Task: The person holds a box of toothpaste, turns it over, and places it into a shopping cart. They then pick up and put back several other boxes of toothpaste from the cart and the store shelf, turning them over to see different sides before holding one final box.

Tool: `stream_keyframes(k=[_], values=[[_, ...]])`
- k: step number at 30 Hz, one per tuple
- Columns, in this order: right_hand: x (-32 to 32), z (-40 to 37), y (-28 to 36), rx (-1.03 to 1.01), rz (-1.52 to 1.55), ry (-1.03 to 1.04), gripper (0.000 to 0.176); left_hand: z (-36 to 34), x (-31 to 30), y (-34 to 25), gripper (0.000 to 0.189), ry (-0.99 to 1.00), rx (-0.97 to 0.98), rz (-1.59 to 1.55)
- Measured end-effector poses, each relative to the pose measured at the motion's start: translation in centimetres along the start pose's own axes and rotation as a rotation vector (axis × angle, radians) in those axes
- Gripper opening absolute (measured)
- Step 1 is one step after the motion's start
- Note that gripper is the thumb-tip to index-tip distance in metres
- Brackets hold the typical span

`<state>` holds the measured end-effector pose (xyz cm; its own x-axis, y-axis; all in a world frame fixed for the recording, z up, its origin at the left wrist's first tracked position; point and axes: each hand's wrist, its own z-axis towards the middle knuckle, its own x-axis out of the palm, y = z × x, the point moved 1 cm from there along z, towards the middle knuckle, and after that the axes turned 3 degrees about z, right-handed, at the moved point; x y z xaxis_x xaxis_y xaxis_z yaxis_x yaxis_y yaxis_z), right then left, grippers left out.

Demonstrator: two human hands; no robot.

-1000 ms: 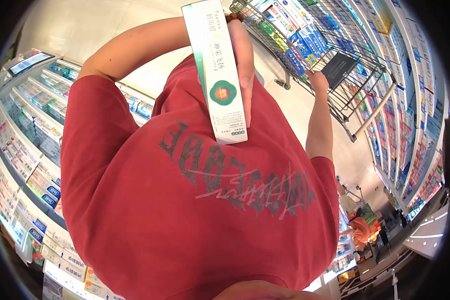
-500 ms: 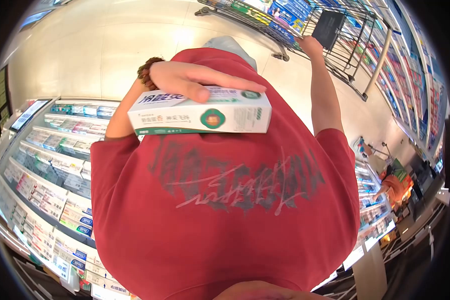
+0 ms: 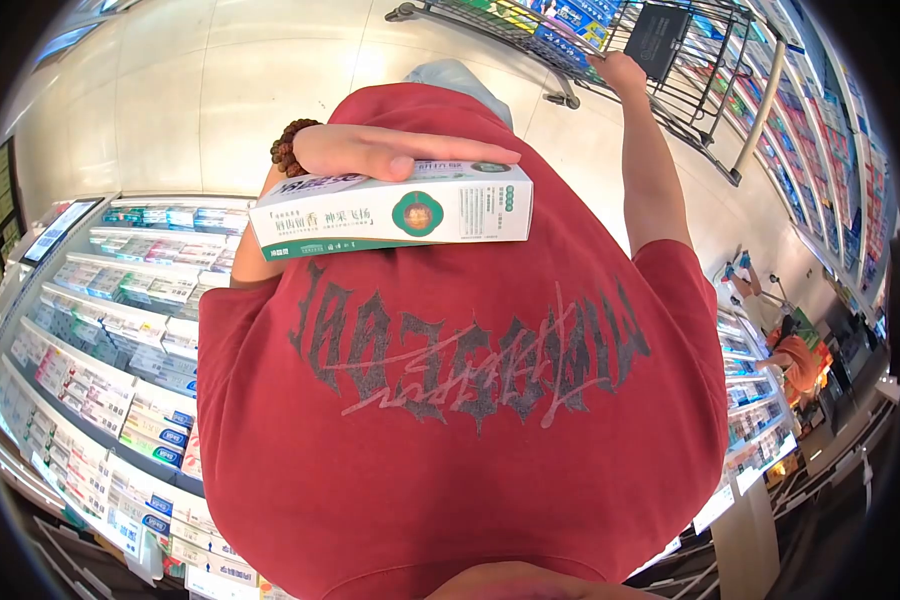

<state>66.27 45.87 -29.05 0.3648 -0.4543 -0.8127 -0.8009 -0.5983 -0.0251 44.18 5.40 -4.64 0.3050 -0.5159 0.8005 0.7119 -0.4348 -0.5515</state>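
My left hand (image 3: 355, 152), with a brown bead bracelet on the wrist, holds a white and green toothpaste box (image 3: 390, 215) in front of my belly. The fingers lie straight along the box's far upper edge, the thumb rests on its top face, and the long printed side faces me. At the upper right my right hand (image 3: 622, 74) is closed on the rim of a dark wire shopping cart (image 3: 705, 85); its fingertips are partly hidden. Blue printed packages (image 3: 580, 22) are in the cart.
Lit shelves (image 3: 120, 330) with rows of small boxes stand close on my left. More stocked shelves (image 3: 820, 130) curve along the right. Another person in an orange top (image 3: 795, 362) is at the far right. Pale tiled floor (image 3: 240, 80) lies ahead.
The toothpaste box and my left hand have shifted slightly left and up, with the box's printed side tilted a little. The cart and my right hand have edged up in view.
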Motion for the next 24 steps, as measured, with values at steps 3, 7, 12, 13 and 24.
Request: stream_keyframes(k=[3, 7, 12, 13, 24], values=[[0.0, 0.1, 0.0, 0.01, -0.007, 0.003, 0.059, 0.2, 0.0, 0.6, 0.083, 0.035, 0.039, -0.039], [-0.4, -0.3, 0.2, 0.017, -0.018, 0.0, 0.057, 0.6, 0.5, 0.6, 0.086, 0.043, 0.024, -0.111], [-0.4, 0.1, 0.0, 0.01, -0.017, 0.014, 0.055, 0.8, 0.2, 0.3, 0.087, 0.058, 0.01, -0.102], [-0.3, 0.1, -0.1, 0.005, -0.015, 0.0, 0.055, 0.9, 0.1, 0.4, 0.087, 0.058, 0.008, -0.104], [-0.4, -0.5, 0.2, -0.014, -0.042, -0.046, 0.056, 1.3, 0.1, 0.7, 0.089, 0.06, -0.028, -0.138]])
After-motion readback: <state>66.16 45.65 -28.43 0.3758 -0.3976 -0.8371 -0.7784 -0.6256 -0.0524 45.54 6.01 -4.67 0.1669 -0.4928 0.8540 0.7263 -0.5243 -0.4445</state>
